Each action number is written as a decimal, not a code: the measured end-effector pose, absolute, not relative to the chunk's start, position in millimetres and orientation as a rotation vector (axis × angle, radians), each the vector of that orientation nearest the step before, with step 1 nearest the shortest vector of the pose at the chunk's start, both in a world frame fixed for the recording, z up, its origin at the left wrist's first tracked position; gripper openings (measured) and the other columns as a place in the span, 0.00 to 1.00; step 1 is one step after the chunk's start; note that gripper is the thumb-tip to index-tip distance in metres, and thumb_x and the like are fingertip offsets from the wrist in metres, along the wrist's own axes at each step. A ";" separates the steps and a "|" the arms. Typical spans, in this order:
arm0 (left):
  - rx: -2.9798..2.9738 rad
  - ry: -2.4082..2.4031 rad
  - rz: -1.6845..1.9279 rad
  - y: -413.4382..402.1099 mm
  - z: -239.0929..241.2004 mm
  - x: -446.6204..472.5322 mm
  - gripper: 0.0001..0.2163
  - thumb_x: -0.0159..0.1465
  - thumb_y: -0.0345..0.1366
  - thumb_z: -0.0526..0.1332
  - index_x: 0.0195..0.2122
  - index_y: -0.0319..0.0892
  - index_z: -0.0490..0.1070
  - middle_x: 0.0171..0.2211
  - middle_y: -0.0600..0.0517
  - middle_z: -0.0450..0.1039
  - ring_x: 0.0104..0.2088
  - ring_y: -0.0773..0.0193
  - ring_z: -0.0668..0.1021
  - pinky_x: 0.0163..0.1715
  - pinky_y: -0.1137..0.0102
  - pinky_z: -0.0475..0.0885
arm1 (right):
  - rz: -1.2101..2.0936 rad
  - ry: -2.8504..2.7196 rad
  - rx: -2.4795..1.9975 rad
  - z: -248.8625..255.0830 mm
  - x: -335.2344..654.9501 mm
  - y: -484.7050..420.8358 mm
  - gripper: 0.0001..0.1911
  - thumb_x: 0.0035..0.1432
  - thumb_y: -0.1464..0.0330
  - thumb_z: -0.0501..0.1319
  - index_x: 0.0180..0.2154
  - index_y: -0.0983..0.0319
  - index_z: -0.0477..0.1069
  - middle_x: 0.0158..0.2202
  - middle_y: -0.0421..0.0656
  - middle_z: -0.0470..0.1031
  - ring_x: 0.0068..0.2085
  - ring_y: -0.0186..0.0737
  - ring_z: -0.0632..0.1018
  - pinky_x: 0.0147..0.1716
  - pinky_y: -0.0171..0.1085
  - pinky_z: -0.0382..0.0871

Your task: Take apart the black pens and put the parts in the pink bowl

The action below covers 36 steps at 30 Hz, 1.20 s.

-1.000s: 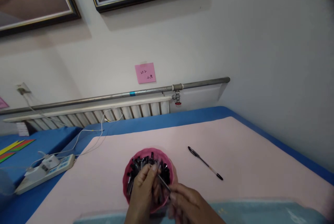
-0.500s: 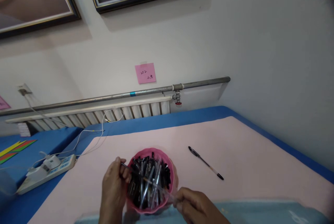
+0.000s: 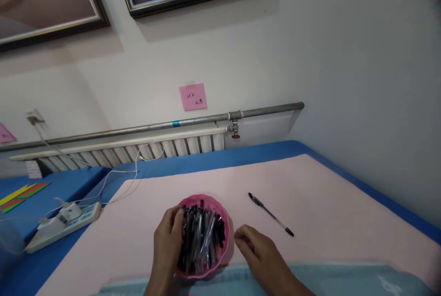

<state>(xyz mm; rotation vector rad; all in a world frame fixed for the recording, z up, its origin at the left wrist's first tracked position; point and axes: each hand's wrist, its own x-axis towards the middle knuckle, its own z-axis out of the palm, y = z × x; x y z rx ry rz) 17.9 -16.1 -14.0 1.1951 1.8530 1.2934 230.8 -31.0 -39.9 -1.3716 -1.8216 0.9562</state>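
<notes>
A pink scalloped bowl (image 3: 226, 222) stands in front of me, filled with pen parts, among them clear barrels (image 3: 207, 238) and black pieces. My left hand (image 3: 168, 241) is at the bowl's left side, closed on its rim, thumb along the inner edge; part of its fingers is hidden. Just right of the bowl hovers my right hand (image 3: 257, 250), apart from it, fingers curled in and nothing visible between them. Farther right, a whole clear-barrelled pen with black cap and tip (image 3: 271, 214) lies slanted on the pink sheet.
The pink sheet (image 3: 330, 204) covers a blue table (image 3: 265, 149). A power strip (image 3: 86, 217) with plugs and white cables lies left. Yellow, green and red strips (image 3: 25, 194) are beyond it. Light blue cloth (image 3: 330, 277) runs along the near edge. A radiator (image 3: 182, 146) and pipe line the wall.
The slender pen part stretched between both hands over the bowl is no longer seen in them. My left hand moved right onto the rim; my right hand rose slightly. The bowl hardly moved.
</notes>
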 end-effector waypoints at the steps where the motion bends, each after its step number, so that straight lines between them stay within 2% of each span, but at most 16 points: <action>1: 1.259 1.882 1.249 -17.1 -13.3 18.8 0.15 0.58 0.48 0.54 0.36 0.43 0.72 0.21 0.55 0.70 0.23 0.62 0.72 0.24 0.70 0.65 | 0.839 -1.906 -1.386 -44.0 231.3 -29.3 0.09 0.59 0.67 0.51 0.31 0.59 0.68 0.29 0.40 0.69 0.32 0.38 0.70 0.32 0.36 0.62; 6: 1.502 1.958 1.046 -20.3 -11.5 29.3 0.11 0.60 0.41 0.51 0.31 0.45 0.71 0.29 0.52 0.75 0.31 0.61 0.76 0.33 0.69 0.66 | 0.484 -2.171 -1.403 -63.6 220.7 -24.4 0.07 0.54 0.74 0.55 0.33 0.60 0.70 0.39 0.45 0.72 0.40 0.44 0.69 0.41 0.40 0.59; 10: 1.605 1.912 0.911 -21.8 -14.7 40.4 0.10 0.61 0.39 0.51 0.28 0.44 0.68 0.27 0.52 0.75 0.30 0.63 0.75 0.31 0.71 0.64 | 0.447 -2.170 -1.460 -68.6 213.0 -22.9 0.07 0.51 0.74 0.58 0.35 0.60 0.70 0.39 0.45 0.72 0.41 0.45 0.68 0.41 0.40 0.58; 16: 1.775 2.061 0.663 -24.4 -19.3 47.1 0.08 0.54 0.41 0.61 0.28 0.43 0.66 0.24 0.53 0.70 0.26 0.61 0.72 0.27 0.71 0.56 | 0.418 -2.169 -1.537 -63.4 204.3 -18.7 0.09 0.51 0.72 0.57 0.37 0.62 0.70 0.40 0.48 0.72 0.41 0.48 0.69 0.40 0.43 0.58; 20: 1.822 2.102 0.655 -20.2 -22.2 42.0 0.04 0.56 0.36 0.59 0.27 0.43 0.66 0.27 0.52 0.71 0.28 0.61 0.72 0.27 0.70 0.55 | 0.447 -2.204 -1.484 -62.8 203.7 -12.7 0.11 0.52 0.76 0.55 0.37 0.61 0.71 0.38 0.47 0.73 0.40 0.46 0.70 0.40 0.41 0.59; 23: 1.781 2.125 0.632 -17.4 -24.3 39.2 0.04 0.57 0.37 0.58 0.27 0.44 0.65 0.25 0.52 0.71 0.27 0.61 0.72 0.27 0.70 0.55 | 0.493 -2.217 -1.441 -63.7 209.5 -9.0 0.12 0.54 0.78 0.53 0.35 0.60 0.71 0.35 0.45 0.73 0.37 0.43 0.71 0.38 0.38 0.61; 27: 1.751 2.143 0.630 -17.0 -26.3 40.5 0.05 0.58 0.37 0.57 0.28 0.44 0.64 0.25 0.52 0.71 0.27 0.59 0.73 0.27 0.70 0.55 | 0.546 -2.125 -1.458 -52.4 214.9 -9.4 0.11 0.60 0.73 0.49 0.32 0.61 0.70 0.32 0.44 0.72 0.33 0.38 0.73 0.33 0.35 0.64; 29: 1.781 2.135 0.640 -17.0 -26.8 41.4 0.04 0.58 0.37 0.56 0.28 0.44 0.64 0.27 0.50 0.73 0.29 0.58 0.73 0.27 0.69 0.55 | 0.605 -2.004 -1.414 -41.9 212.6 -10.9 0.11 0.61 0.70 0.49 0.33 0.61 0.69 0.33 0.43 0.72 0.34 0.37 0.73 0.34 0.33 0.66; 31: 1.798 2.107 0.664 -16.9 -26.1 40.7 0.05 0.58 0.37 0.56 0.27 0.43 0.64 0.29 0.49 0.73 0.30 0.58 0.74 0.28 0.69 0.56 | 0.730 -1.860 -1.228 -34.1 210.3 -10.7 0.10 0.61 0.67 0.51 0.40 0.60 0.69 0.37 0.43 0.73 0.37 0.37 0.74 0.36 0.33 0.68; 33: 1.760 2.078 0.729 -17.1 -23.6 38.1 0.06 0.60 0.37 0.54 0.28 0.43 0.65 0.29 0.48 0.74 0.30 0.57 0.74 0.29 0.69 0.58 | 0.708 -1.838 -1.152 -32.6 214.6 -6.5 0.16 0.60 0.66 0.53 0.50 0.59 0.66 0.43 0.45 0.73 0.42 0.39 0.74 0.40 0.35 0.69; 35: 1.686 2.075 0.828 -18.0 -19.6 34.6 0.08 0.62 0.37 0.51 0.29 0.44 0.67 0.30 0.48 0.75 0.31 0.57 0.75 0.30 0.68 0.59 | 0.452 -1.921 -1.342 -36.3 229.9 2.0 0.18 0.60 0.67 0.52 0.52 0.60 0.64 0.49 0.49 0.71 0.47 0.43 0.72 0.45 0.40 0.66; 36: 1.650 2.082 0.880 -18.6 -17.7 32.9 0.09 0.63 0.37 0.50 0.30 0.44 0.67 0.31 0.48 0.75 0.31 0.57 0.75 0.31 0.68 0.60 | 0.274 -1.998 -1.512 -38.9 241.3 7.2 0.17 0.59 0.68 0.52 0.49 0.60 0.67 0.50 0.49 0.70 0.51 0.47 0.70 0.48 0.43 0.63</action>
